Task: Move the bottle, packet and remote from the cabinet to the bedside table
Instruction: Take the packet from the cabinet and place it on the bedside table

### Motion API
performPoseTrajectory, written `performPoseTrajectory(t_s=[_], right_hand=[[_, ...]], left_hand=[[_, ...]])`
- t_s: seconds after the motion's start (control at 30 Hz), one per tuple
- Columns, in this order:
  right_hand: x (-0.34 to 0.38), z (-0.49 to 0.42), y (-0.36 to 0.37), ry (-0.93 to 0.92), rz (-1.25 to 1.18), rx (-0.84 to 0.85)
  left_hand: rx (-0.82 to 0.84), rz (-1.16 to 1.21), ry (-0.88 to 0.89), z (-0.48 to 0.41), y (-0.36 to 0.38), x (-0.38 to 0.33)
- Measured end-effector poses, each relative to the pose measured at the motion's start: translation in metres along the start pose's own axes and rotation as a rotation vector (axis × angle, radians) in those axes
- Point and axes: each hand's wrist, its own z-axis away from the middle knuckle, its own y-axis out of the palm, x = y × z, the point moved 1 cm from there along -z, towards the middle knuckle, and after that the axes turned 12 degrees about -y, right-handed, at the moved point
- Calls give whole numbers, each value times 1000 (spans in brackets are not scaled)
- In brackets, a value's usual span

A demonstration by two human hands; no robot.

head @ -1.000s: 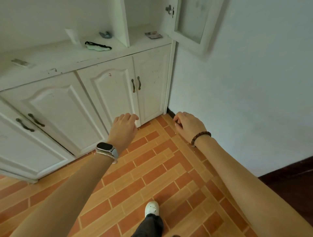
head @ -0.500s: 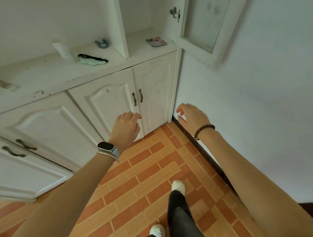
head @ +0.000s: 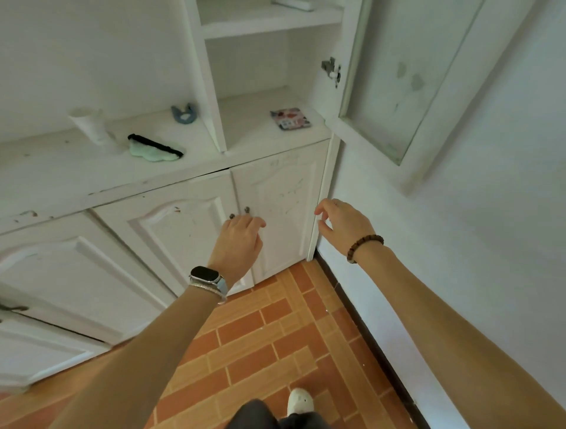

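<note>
A flat printed packet [head: 291, 118] lies on the lowest shelf of the open white cabinet [head: 269, 24], near its right side. A white object, perhaps the remote [head: 292, 4], shows at the top edge on a higher shelf. On the counter to the left stands a white tube-like bottle [head: 92, 126]. My left hand [head: 237, 245] hangs in front of the lower door handles, fingers loosely curled, holding nothing. My right hand [head: 344, 225] is raised beside the cabinet's corner post, fingers apart and empty. Both hands are well below the packet.
The cabinet's glass door [head: 407, 82] stands swung open to the right, above my right arm. A green pad with a black band [head: 154, 148] and a blue clip [head: 183, 112] lie on the counter [head: 61, 171]. A white wall [head: 474, 229] is close on the right; orange floor tiles [head: 260, 336] lie below.
I have stepped closer to the cabinet and the view has tilted up, showing more shelves. Both hands have risen toward the cabinet; they hold nothing throughout.
</note>
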Motion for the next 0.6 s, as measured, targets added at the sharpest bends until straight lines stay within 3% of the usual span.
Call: performPoseTrajectory(t_s=[0.6], right_hand=[[-79,-153,6,98,-27,-28]], left_hand=[[-11,35,123,-203,49,18]])
